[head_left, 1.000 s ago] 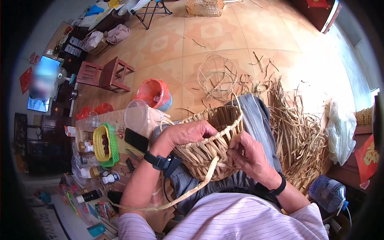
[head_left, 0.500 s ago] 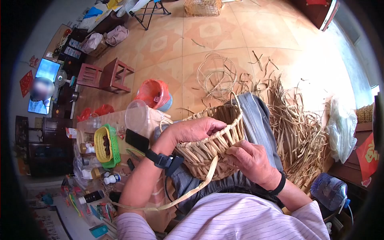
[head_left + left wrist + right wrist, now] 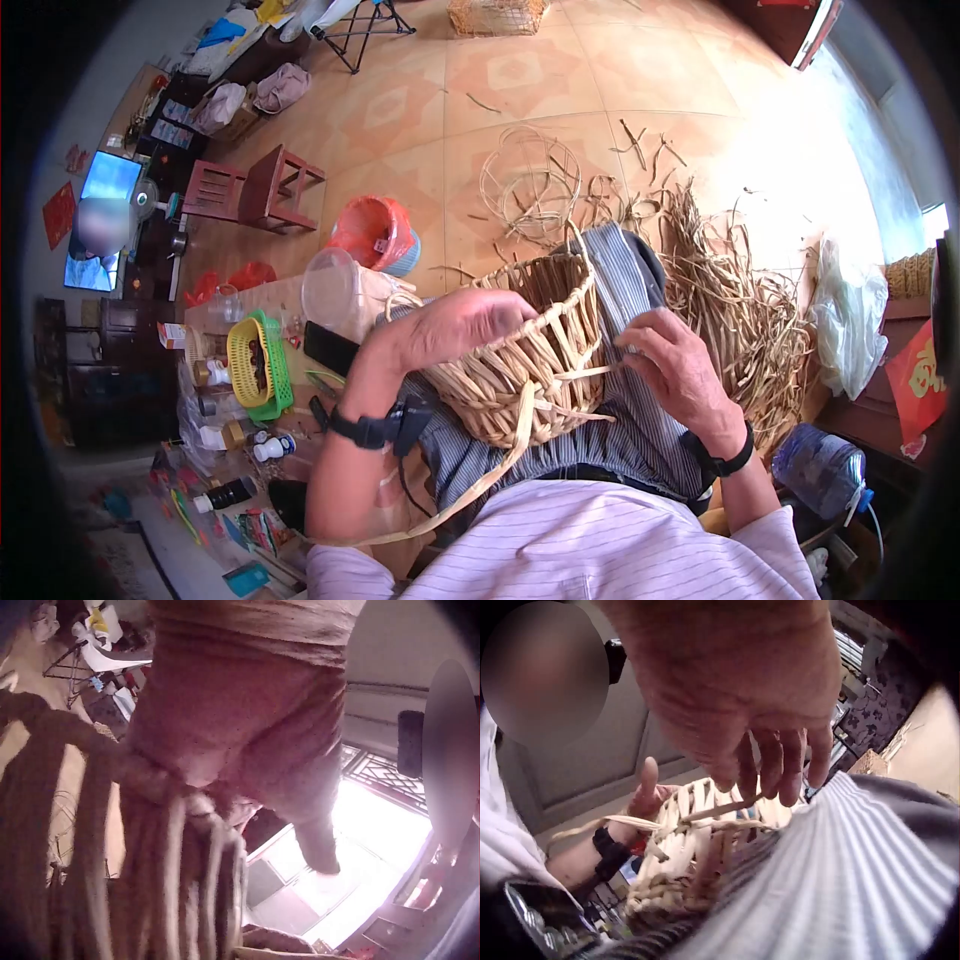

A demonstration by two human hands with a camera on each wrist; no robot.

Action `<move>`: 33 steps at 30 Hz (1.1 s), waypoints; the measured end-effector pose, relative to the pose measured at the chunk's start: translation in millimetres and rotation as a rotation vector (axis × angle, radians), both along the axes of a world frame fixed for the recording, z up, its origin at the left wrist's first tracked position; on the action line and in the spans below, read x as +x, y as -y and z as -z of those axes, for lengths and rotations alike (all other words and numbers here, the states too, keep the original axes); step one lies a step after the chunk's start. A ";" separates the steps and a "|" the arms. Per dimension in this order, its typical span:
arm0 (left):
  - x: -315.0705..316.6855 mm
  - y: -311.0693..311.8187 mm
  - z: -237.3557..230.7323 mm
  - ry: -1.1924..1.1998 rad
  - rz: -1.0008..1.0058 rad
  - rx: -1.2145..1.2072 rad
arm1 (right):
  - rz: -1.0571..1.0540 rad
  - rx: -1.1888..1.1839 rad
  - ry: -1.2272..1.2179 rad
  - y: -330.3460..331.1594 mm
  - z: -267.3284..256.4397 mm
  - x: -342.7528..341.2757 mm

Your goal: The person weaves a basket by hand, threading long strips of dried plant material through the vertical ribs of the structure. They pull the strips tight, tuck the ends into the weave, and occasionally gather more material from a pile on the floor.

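Note:
A woven straw basket (image 3: 490, 395) sits tilted on the person's lap, with an upright loop handle at its rim. The left hand (image 3: 455, 328) lies over the near rim, its fingers hooked into the basket and partly hidden; its thumb points out straight in the left wrist view. Right of the basket, the right hand (image 3: 682, 372) pinches the end of a thin straw strand (image 3: 588, 372) that runs out of the weave. Another long, pale strand (image 3: 505, 462) hangs from the basket wall and curves down toward the left arm. A short stub sticks out lower on the wall.
Loose dried straw (image 3: 715, 300) is heaped on the floor at the right, near a clear plastic bag (image 3: 850, 315) and a water jug (image 3: 820, 470). A low table at the left bears a phone (image 3: 330, 347), a yellow basket (image 3: 245, 360) and bottles. A red-lined bucket (image 3: 370, 232) stands beyond.
The right hand has moved from against the basket wall out to the right, drawing a strand out of the weave. The left hand has shifted slightly left along the rim.

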State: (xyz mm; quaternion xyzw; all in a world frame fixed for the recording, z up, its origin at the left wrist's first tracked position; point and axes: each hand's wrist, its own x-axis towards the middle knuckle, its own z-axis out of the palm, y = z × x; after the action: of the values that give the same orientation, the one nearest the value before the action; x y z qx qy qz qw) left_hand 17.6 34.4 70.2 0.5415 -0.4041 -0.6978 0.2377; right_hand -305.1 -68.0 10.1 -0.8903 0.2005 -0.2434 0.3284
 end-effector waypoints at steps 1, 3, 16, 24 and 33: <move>-8.1 -4.3 -11.8 0.092 0.058 -0.054 | -0.017 0.049 -0.001 -1.1 -6.0 4.4; -22.5 -1.0 -33.8 0.395 0.163 -0.119 | -0.118 0.139 -0.039 -6.3 -16.5 12.3; -27.9 1.1 -12.8 0.514 0.285 -0.052 | -0.221 0.304 0.064 -11.0 15.9 25.7; -31.5 -5.6 -12.9 0.421 0.035 0.066 | 0.404 0.912 -0.056 115.4 153.1 -156.8; -33.1 -7.9 -7.3 0.388 -0.111 -0.013 | 0.762 0.508 -0.578 90.4 352.4 -321.5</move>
State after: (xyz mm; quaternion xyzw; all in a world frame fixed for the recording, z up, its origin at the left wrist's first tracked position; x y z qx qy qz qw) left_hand -15.5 42.2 77.5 0.6858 -0.4164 -0.5635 0.1968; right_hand -626.6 -158.5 -342.3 -0.6779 0.6438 -0.0343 0.3532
